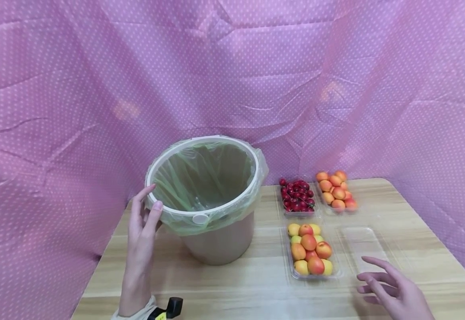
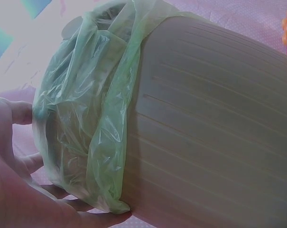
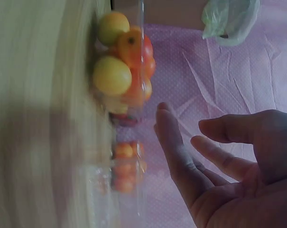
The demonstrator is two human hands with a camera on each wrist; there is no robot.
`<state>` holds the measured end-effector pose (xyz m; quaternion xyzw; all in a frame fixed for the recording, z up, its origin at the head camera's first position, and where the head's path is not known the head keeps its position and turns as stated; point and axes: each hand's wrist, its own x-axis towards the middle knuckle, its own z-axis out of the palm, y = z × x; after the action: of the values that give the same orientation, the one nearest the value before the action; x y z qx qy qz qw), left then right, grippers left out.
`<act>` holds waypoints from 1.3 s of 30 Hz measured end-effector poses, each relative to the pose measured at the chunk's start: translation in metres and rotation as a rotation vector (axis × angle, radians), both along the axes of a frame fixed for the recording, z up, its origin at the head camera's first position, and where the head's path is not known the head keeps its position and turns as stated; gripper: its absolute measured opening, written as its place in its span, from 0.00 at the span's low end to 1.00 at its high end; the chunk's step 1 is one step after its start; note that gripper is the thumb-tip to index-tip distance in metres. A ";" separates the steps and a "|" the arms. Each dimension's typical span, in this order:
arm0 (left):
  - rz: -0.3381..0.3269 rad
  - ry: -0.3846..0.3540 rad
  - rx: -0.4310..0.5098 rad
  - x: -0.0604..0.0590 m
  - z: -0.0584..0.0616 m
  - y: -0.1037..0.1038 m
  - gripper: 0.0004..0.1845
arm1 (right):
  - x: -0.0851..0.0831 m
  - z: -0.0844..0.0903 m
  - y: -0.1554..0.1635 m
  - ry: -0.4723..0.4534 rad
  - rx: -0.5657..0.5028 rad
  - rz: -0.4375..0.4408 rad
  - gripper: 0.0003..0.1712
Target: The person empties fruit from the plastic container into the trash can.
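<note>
Head: my left hand [image 1: 140, 240] grips the rim of the beige bin [image 1: 222, 246], on the table left of the fruit tray [image 1: 336, 270]. Right hand [image 1: 400, 291] hangs loose, nothing in it, near a clear tray [image 1: 362, 242].

Left wrist: thin, crinkly green liner [image 2: 110, 137] over ridged sides; finger drag could pull it loose.

Right wrist: smooth, round fruit [image 3: 112, 76]; a knock might roll some out.

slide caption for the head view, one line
Left hand touches a lined bin near its top; right hand hovers near a clear plastic tray, cherries and apricots farther back.
</note>
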<state>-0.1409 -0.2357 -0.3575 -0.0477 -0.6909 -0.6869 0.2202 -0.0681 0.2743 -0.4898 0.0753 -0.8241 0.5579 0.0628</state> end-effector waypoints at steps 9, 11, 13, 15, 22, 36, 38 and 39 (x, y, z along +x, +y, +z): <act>0.006 0.009 0.018 -0.001 -0.001 0.001 0.25 | -0.006 -0.009 -0.027 -0.052 -0.030 0.046 0.23; 0.005 0.009 0.016 0.000 0.000 0.001 0.25 | -0.008 -0.009 -0.033 -0.064 -0.025 0.036 0.21; 0.004 0.009 0.013 0.000 0.000 0.001 0.25 | -0.010 -0.010 -0.038 -0.083 -0.030 0.036 0.21; 0.000 0.008 0.008 0.001 0.000 0.001 0.25 | -0.011 -0.011 -0.043 -0.105 -0.042 0.032 0.20; -0.010 0.009 0.006 0.000 0.000 0.000 0.25 | -0.022 -0.016 -0.057 -0.093 -0.057 -0.017 0.17; -0.007 -0.001 0.004 0.000 0.001 0.001 0.25 | -0.036 -0.020 -0.061 -0.162 -0.179 -0.111 0.16; -0.006 -0.003 0.006 0.000 0.001 0.001 0.25 | -0.038 -0.020 -0.061 -0.180 -0.183 -0.120 0.16; -0.005 -0.004 0.004 0.000 0.001 0.001 0.25 | -0.038 -0.019 -0.061 -0.187 -0.185 -0.124 0.17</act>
<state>-0.1408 -0.2350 -0.3566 -0.0477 -0.6897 -0.6891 0.2173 -0.1060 0.2133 -0.5091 -0.0343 -0.7743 0.6313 0.0266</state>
